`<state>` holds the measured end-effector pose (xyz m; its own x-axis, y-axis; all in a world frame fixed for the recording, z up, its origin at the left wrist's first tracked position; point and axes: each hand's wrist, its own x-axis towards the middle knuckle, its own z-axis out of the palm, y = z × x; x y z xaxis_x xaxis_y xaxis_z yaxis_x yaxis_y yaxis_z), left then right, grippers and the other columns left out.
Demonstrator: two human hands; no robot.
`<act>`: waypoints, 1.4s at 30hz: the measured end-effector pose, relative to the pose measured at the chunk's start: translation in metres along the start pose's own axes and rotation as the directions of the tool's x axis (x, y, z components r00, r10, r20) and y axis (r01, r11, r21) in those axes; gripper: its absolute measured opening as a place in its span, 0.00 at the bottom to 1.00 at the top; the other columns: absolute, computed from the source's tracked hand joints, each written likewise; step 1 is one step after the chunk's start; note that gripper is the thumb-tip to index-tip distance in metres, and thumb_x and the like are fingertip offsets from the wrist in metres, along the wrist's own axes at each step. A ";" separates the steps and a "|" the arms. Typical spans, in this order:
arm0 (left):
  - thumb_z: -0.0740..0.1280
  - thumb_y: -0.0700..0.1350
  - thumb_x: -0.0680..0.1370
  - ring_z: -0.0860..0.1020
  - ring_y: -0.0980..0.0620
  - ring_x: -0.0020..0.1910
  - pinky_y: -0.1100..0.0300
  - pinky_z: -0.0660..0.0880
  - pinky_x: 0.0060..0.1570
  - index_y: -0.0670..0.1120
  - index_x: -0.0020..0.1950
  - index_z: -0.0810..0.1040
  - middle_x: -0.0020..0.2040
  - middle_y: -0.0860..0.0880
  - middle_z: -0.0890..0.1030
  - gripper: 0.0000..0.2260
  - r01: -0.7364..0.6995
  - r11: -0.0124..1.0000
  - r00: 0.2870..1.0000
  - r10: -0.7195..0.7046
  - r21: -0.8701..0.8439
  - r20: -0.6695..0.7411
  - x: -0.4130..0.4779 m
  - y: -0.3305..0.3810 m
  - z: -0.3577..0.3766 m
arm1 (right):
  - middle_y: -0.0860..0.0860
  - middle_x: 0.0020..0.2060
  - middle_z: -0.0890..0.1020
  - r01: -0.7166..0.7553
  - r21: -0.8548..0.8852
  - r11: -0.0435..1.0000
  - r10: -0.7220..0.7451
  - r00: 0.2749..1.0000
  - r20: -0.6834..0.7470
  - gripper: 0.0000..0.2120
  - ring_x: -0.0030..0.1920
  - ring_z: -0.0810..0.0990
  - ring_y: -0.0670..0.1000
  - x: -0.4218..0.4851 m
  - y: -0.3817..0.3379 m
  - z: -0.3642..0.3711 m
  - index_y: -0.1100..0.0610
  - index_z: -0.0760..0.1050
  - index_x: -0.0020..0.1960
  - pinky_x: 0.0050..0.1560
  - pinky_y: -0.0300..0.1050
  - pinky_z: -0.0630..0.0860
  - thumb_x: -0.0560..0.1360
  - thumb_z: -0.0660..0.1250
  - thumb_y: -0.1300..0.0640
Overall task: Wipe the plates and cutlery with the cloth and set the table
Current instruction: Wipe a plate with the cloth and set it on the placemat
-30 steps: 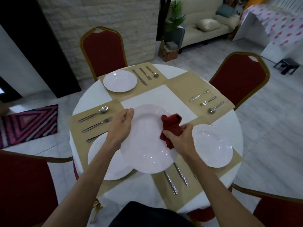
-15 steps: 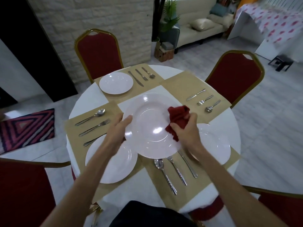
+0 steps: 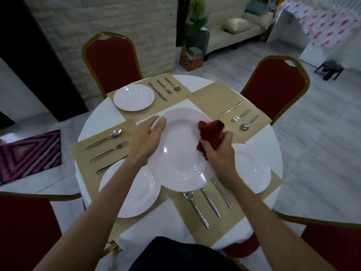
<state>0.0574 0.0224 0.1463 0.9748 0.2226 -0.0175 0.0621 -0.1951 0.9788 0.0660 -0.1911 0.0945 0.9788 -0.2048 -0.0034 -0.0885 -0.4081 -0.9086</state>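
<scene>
A white plate (image 3: 179, 151) is held up over the middle of the round table (image 3: 101, 116). My left hand (image 3: 146, 141) grips its left rim, thumb on the top face. My right hand (image 3: 218, 151) is closed on a dark red cloth (image 3: 211, 132) pressed against the plate's right side. Three more white plates lie on tan placemats: one far left (image 3: 133, 97), one near left (image 3: 136, 194), one right (image 3: 254, 169). A spoon (image 3: 195, 208), fork (image 3: 210, 202) and knife (image 3: 222, 194) lie on the near mat.
Cutlery sets lie on the left mat (image 3: 107, 145), the far mat (image 3: 165, 88) and the right mat (image 3: 238, 116), which carries no plate. Red chairs with gold frames (image 3: 111, 61) (image 3: 273, 89) ring the table. A patterned rug (image 3: 29, 155) lies on the floor to the left.
The held plate has moved away from me and up over the table's centre. My right hand with the cloth has slid along the plate's right side; my left thumb now lies on top.
</scene>
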 end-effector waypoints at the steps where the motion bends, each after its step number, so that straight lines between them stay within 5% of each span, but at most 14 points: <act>1: 0.62 0.54 0.83 0.84 0.52 0.48 0.46 0.81 0.54 0.59 0.52 0.83 0.47 0.55 0.86 0.10 -0.016 1.000 0.999 0.016 0.001 -0.049 -0.002 0.002 0.006 | 0.52 0.47 0.83 -0.135 0.129 0.982 0.146 0.986 -0.080 0.23 0.41 0.83 0.53 -0.012 0.010 0.012 0.51 0.61 0.53 0.47 0.57 0.80 0.74 0.75 0.48; 4: 0.59 0.53 0.85 0.81 0.54 0.46 0.47 0.79 0.51 0.50 0.54 0.82 0.46 0.53 0.84 0.13 -0.100 0.994 0.973 0.109 0.051 -0.203 -0.017 0.002 0.033 | 0.57 0.56 0.81 -0.438 0.549 0.712 0.571 0.816 -0.088 0.24 0.48 0.83 0.56 -0.038 0.022 0.051 0.55 0.62 0.61 0.47 0.51 0.81 0.76 0.74 0.55; 6: 0.57 0.51 0.86 0.78 0.56 0.43 0.51 0.76 0.46 0.46 0.53 0.79 0.44 0.52 0.81 0.14 -0.125 0.990 0.960 0.136 0.059 -0.246 -0.030 -0.003 0.047 | 0.57 0.59 0.81 -0.490 0.665 0.563 0.674 0.738 -0.028 0.27 0.51 0.84 0.56 -0.046 0.024 0.063 0.59 0.62 0.69 0.44 0.46 0.81 0.77 0.73 0.60; 8: 0.57 0.51 0.86 0.78 0.58 0.45 0.56 0.76 0.46 0.49 0.55 0.77 0.46 0.55 0.80 0.11 -0.107 0.994 0.977 0.108 0.016 -0.185 -0.039 -0.007 0.047 | 0.57 0.55 0.81 -0.504 0.647 0.573 0.664 0.748 -0.005 0.25 0.44 0.83 0.53 -0.045 0.024 0.051 0.59 0.62 0.67 0.38 0.43 0.80 0.78 0.72 0.61; 13: 0.65 0.51 0.83 0.82 0.39 0.57 0.40 0.79 0.54 0.51 0.62 0.78 0.57 0.45 0.84 0.10 0.228 0.963 0.955 -0.192 -0.146 0.225 -0.015 -0.006 -0.001 | 0.50 0.47 0.79 -0.193 0.026 0.981 0.191 0.980 0.052 0.20 0.43 0.79 0.52 -0.007 0.013 -0.027 0.54 0.64 0.57 0.42 0.48 0.78 0.76 0.74 0.56; 17: 0.66 0.54 0.81 0.83 0.39 0.56 0.37 0.77 0.61 0.50 0.62 0.82 0.56 0.44 0.85 0.13 0.309 0.951 0.852 -0.267 -0.020 0.451 -0.009 0.006 -0.003 | 0.49 0.43 0.78 0.238 -0.346 0.907 -0.106 0.927 0.360 0.21 0.42 0.77 0.49 0.017 -0.032 -0.065 0.54 0.64 0.55 0.40 0.44 0.74 0.74 0.76 0.55; 22: 0.67 0.48 0.81 0.85 0.49 0.51 0.52 0.81 0.53 0.51 0.57 0.85 0.52 0.48 0.87 0.08 0.094 0.993 0.842 -0.119 0.073 0.526 -0.018 0.018 0.028 | 0.46 0.42 0.77 0.569 -0.385 0.727 -0.307 0.771 0.558 0.22 0.43 0.75 0.54 0.014 -0.054 -0.057 0.49 0.64 0.49 0.45 0.54 0.72 0.72 0.77 0.47; 26: 0.64 0.46 0.83 0.84 0.49 0.45 0.56 0.79 0.44 0.52 0.51 0.85 0.44 0.52 0.86 0.09 0.078 0.996 0.942 -0.059 -0.045 0.330 -0.020 0.007 0.025 | 0.46 0.42 0.79 0.295 -0.276 0.915 -0.229 0.942 0.246 0.22 0.43 0.78 0.53 0.006 -0.023 -0.050 0.51 0.66 0.49 0.43 0.51 0.73 0.71 0.78 0.44; 28: 0.64 0.47 0.83 0.85 0.46 0.47 0.50 0.81 0.46 0.54 0.51 0.84 0.46 0.50 0.87 0.09 0.095 0.988 0.978 -0.070 -0.126 0.194 -0.020 0.004 0.020 | 0.48 0.43 0.81 0.095 -0.169 0.981 -0.085 0.994 0.067 0.21 0.44 0.80 0.54 -0.007 -0.002 -0.041 0.51 0.65 0.50 0.42 0.51 0.74 0.73 0.77 0.46; 30: 0.63 0.48 0.84 0.85 0.45 0.48 0.46 0.82 0.50 0.56 0.51 0.84 0.48 0.49 0.87 0.10 0.057 0.983 0.997 -0.045 -0.177 0.069 -0.021 0.001 0.022 | 0.53 0.46 0.83 -0.147 0.129 0.981 0.159 0.983 -0.090 0.21 0.42 0.81 0.55 -0.024 0.012 -0.020 0.51 0.64 0.51 0.42 0.50 0.77 0.73 0.76 0.49; 32: 0.62 0.49 0.84 0.84 0.51 0.47 0.48 0.81 0.50 0.59 0.49 0.83 0.46 0.54 0.86 0.11 -0.017 0.983 0.997 0.004 -0.184 -0.073 -0.025 0.000 0.030 | 0.57 0.47 0.82 -0.380 0.592 0.711 0.511 0.858 -0.063 0.21 0.35 0.79 0.53 -0.042 0.016 0.012 0.52 0.62 0.54 0.34 0.45 0.78 0.75 0.76 0.55; 34: 0.61 0.48 0.85 0.82 0.60 0.45 0.54 0.81 0.49 0.63 0.48 0.81 0.44 0.62 0.84 0.12 -0.085 0.979 0.975 0.044 -0.184 -0.217 -0.030 -0.001 0.039 | 0.59 0.46 0.82 -0.495 0.731 0.470 0.653 0.752 0.090 0.22 0.35 0.81 0.55 -0.058 0.019 0.043 0.53 0.63 0.56 0.35 0.48 0.81 0.74 0.76 0.59; 37: 0.59 0.48 0.85 0.80 0.64 0.48 0.59 0.80 0.49 0.63 0.54 0.77 0.46 0.64 0.82 0.11 -0.138 0.970 0.961 0.082 -0.199 -0.265 -0.040 -0.004 0.046 | 0.61 0.56 0.82 -0.518 0.695 0.499 0.634 0.765 0.114 0.24 0.53 0.85 0.62 -0.063 0.029 0.060 0.52 0.67 0.61 0.55 0.58 0.82 0.72 0.77 0.59; 42: 0.65 0.49 0.79 0.82 0.44 0.57 0.42 0.81 0.55 0.58 0.64 0.76 0.59 0.49 0.82 0.13 0.129 0.921 0.992 -0.123 -0.367 0.042 -0.034 -0.024 0.004 | 0.55 0.48 0.83 -0.233 0.266 0.935 0.234 0.972 0.029 0.19 0.41 0.82 0.52 -0.034 0.026 -0.003 0.50 0.67 0.51 0.41 0.51 0.79 0.71 0.76 0.54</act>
<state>0.0237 0.0162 0.1225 0.9679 0.2047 -0.1460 0.1048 0.1995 0.9743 0.0302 -0.1978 0.0719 0.9359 -0.2683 -0.2281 -0.2618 -0.0969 -0.9602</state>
